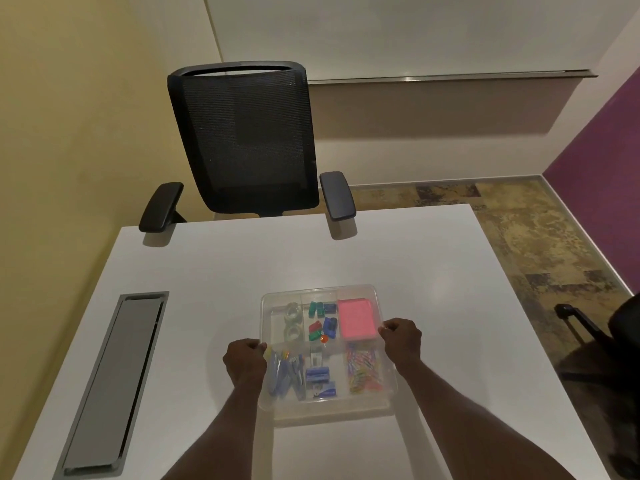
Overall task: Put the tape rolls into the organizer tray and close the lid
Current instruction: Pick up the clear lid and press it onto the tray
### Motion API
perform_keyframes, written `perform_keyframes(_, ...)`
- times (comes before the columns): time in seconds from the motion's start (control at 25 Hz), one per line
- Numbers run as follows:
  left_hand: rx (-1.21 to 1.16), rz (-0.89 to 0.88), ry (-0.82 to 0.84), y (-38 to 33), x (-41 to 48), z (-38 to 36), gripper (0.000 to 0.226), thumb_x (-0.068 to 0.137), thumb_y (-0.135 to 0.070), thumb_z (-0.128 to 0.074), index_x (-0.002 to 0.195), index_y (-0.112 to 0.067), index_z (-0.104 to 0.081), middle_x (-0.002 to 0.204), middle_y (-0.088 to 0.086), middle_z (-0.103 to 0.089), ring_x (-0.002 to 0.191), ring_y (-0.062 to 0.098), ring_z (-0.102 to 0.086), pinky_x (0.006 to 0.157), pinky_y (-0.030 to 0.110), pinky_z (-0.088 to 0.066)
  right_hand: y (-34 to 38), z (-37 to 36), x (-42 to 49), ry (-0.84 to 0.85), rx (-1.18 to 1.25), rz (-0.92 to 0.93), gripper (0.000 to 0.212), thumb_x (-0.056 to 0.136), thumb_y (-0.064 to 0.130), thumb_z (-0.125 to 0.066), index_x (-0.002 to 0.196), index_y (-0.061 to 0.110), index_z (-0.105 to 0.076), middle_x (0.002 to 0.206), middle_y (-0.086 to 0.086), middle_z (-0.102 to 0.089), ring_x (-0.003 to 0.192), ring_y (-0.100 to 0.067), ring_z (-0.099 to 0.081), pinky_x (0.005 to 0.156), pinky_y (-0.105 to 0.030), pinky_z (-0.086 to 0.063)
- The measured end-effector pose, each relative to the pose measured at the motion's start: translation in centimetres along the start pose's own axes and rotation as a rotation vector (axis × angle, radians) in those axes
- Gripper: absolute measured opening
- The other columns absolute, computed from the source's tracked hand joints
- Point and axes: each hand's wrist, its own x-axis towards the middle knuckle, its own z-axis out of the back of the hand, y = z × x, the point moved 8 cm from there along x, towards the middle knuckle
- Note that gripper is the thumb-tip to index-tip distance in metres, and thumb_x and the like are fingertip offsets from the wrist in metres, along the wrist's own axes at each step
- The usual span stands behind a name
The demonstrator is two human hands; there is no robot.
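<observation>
Room: yellow wall (69, 116) on the left, white wall (398, 32) ahead, purple wall (609, 140) on the right, mottled brown carpet (533, 247).
Table (242, 271): white, bare beyond the tray; a grey cable hatch (114, 379) is set into it at the left.
Chair (242, 140): black mesh, at the far edge of the table, both armrests over that edge.
Second chair (620, 341): dark, partly seen at the right edge.
Tray (329, 410): clear plastic, in compartments, on the table between the two hands, a clear lid (353, 291) lying over it.
Pink pad (356, 318): far right compartment.
Clips (365, 370): many colours, near right compartment.
Staplers (284, 374): blue, near left compartment.
Tape rolls (292, 322): two clear ones, one behind the other, in the far left compartment, just past the left hand.
Left hand (244, 362): fingers curled shut on the left edge of the lid.
Right hand (401, 341): pinching the right edge of the lid.
</observation>
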Motion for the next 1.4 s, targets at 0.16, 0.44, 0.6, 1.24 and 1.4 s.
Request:
perform_keyframes(0.16, 0.158, -0.142, -0.036, -2.2, -0.9, -0.6, 0.043, 0.091, -0.008, -0.072, 0.131, 0.004, -0.065, 0.128, 0.025, -0.064, 0.127, 0.042, -0.057, 0.109, 0.048, -0.046, 0.8, -0.1, -0.1, -0.005, -0.079, 0.049, 0.024, 0.088, 0.011, -0.071, 0.109, -0.001, -0.071, 0.103, -0.015, -0.071, 0.099, -0.032, -0.067, 0.085, -0.036, -0.054)
perform_keyframes(0.44, 0.406, -0.663, 0.203, -11.5, -4.6, -9.5, 0.069, 0.100, -0.021, -0.061, 0.161, -0.011, -0.031, 0.171, 0.008, -0.024, 0.159, 0.024, -0.019, 0.131, 0.038, -0.017, 5.2, -1.9, -0.2, 0.021, -0.432, 0.391, 0.073, 0.095, 0.034, -0.065, 0.153, 0.008, -0.031, 0.159, -0.013, -0.036, 0.146, -0.027, -0.037, 0.119, -0.036, -0.033)
perform_keyframes(0.6, 0.774, -0.804, 0.379, -14.1, -6.3, -16.5, 0.072, 0.107, -0.023, -0.043, 0.166, -0.012, -0.003, 0.175, 0.004, 0.006, 0.162, 0.023, 0.006, 0.132, 0.047, -0.002, 6.9, -4.2, 0.6, 0.114, -0.655, 0.558, 0.080, 0.102, 0.042, -0.051, 0.161, 0.011, -0.007, 0.171, -0.007, -0.002, 0.158, -0.021, -0.005, 0.129, -0.036, -0.013)
perform_keyframes(1.24, 0.779, -0.734, 0.239, -10.7, -3.6, -14.8, 0.065, 0.110, -0.032, -0.028, 0.165, -0.012, 0.001, 0.174, 0.003, 0.007, 0.162, 0.019, 0.006, 0.131, 0.046, 0.006, 5.8, -6.8, 2.0, 0.189, -0.891, 0.501, 0.080, 0.104, 0.037, -0.051, 0.161, 0.009, -0.001, 0.170, -0.012, 0.009, 0.158, -0.029, 0.001, 0.119, -0.047, -0.033)
perform_keyframes(1.4, 0.683, -0.547, 0.139, -7.2, 0.7, -8.7, 0.066, 0.111, -0.036, -0.026, 0.165, -0.010, 0.002, 0.174, 0.006, 0.005, 0.162, 0.019, 0.005, 0.132, 0.044, 0.004, 5.6, -6.9, 2.3, 0.196, -0.922, 0.499, 0.081, 0.104, 0.039, -0.050, 0.160, 0.010, 0.000, 0.169, -0.012, 0.010, 0.158, -0.029, 0.001, 0.118, -0.046, -0.035)
